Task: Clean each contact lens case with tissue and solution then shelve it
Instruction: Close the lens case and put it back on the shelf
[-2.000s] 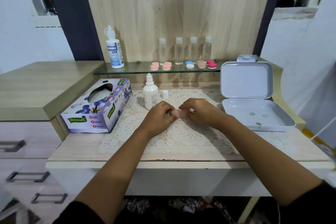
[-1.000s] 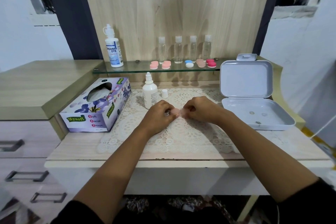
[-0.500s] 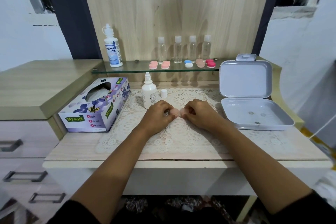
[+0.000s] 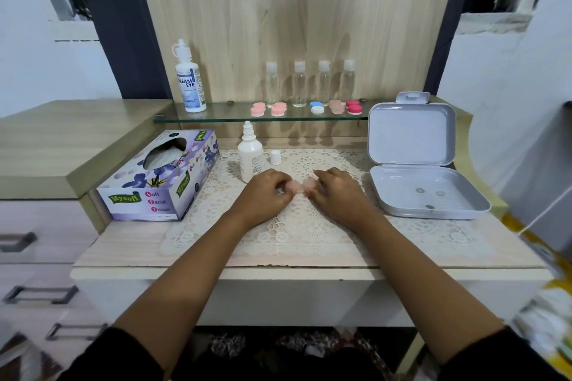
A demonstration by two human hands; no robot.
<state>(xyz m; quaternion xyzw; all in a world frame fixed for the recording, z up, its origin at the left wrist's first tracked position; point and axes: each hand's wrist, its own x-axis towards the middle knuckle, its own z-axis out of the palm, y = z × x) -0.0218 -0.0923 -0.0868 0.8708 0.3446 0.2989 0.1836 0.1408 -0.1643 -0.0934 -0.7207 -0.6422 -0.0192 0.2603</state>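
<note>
Between the two hands, on the lace mat (image 4: 309,235): one pale pink lens case (image 4: 299,187). The left hand (image 4: 266,193) pinches its left end and the right hand (image 4: 339,192) pinches the right end, fingers of both curled onto it. Can't tell if the caps are going on or coming off. No tissue visible in either hand.

Just beyond the left hand: small solution bottle (image 4: 250,161), uncapped, with its cap (image 4: 275,157) standing beside it. Further left of that hand: tissue box (image 4: 161,176), a sheet poking up in the slot.

Beyond both hands, on the glass shelf (image 4: 216,118): five cases in a row (image 4: 316,108), in front of four clear bottles (image 4: 299,83), plus a big solution bottle (image 4: 188,80) at the far left.

Right of the right hand: grey box (image 4: 433,210), lid open, no cases inside, only a few small bits I can't identify.

My read: five look shelved and this looks like the last one. Left to do: finish this case, close it, shelve it.
</note>
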